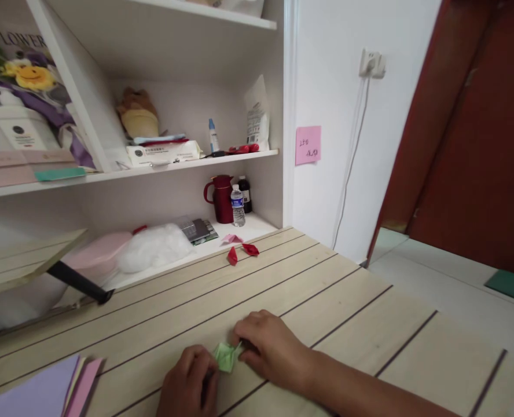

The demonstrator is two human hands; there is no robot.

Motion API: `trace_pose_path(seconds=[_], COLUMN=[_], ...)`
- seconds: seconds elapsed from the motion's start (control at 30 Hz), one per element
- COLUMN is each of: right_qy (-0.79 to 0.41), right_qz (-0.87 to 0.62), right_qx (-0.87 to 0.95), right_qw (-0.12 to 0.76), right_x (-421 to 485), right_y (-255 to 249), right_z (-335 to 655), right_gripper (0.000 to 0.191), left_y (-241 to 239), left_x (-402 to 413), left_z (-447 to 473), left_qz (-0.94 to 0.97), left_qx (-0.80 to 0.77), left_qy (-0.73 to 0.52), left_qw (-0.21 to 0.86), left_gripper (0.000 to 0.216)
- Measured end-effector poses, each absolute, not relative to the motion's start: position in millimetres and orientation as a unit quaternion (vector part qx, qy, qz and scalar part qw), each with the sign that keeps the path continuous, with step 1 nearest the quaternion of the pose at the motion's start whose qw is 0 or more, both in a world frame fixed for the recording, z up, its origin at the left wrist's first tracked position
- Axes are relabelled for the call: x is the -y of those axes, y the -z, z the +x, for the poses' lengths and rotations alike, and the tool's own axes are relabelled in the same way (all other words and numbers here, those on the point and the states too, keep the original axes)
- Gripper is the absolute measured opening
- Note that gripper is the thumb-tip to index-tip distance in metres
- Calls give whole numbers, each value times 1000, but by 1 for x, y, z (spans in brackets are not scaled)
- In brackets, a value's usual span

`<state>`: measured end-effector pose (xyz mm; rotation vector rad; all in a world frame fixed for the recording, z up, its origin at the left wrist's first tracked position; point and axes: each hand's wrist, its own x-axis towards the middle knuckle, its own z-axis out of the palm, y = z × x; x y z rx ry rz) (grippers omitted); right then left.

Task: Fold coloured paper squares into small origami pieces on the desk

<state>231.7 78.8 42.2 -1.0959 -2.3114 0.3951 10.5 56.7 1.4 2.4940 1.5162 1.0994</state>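
Observation:
A small light-green piece of folded paper [225, 357] sits just above the striped wooden table, between my two hands. My left hand [190, 379] is closed at its left edge, fingers curled and thumb bent in. From the other side, my right hand [269, 346] pinches a narrow pointed end of the paper between thumb and fingers. The exact folds are too small to make out. Farther back on the table lie two red folded paper pieces, one on the left [232, 256] and one on the right [250, 249], with a pink folded paper [232, 238] behind them.
Coloured paper sheets [31, 389] are stacked at the lower left. A small raised stand [26, 260] with a black leg is at the left. Behind the table, a white shelf holds a dark red jug [223, 200], a water bottle [238, 207] and a white plastic bag [155, 248].

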Motion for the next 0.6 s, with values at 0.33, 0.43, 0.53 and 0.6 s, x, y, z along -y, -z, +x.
trace_pose_path(seconds=[0.33, 0.43, 0.53, 0.6], right_qy=[-211, -220, -230, -237], right_qz=[-397, -393, -396, -400], right_qx=[846, 847, 844, 839], right_qw=[287, 284, 280, 284], right_x=[-74, -75, -76, -77], right_y=[-47, -48, -51, -51], right_z=[238, 241, 246, 249], right_gripper=[69, 71, 65, 56], left_y=[-26, -22, -20, -22], left_x=[-32, -31, -31, -30], left_z=[24, 21, 17, 17], left_qz=[747, 731, 724, 722], left_qx=[-524, -531, -540, -545], left_qy=[-405, -420, -407, -392], left_qw=[64, 85, 135, 166], left_gripper=[14, 23, 33, 35])
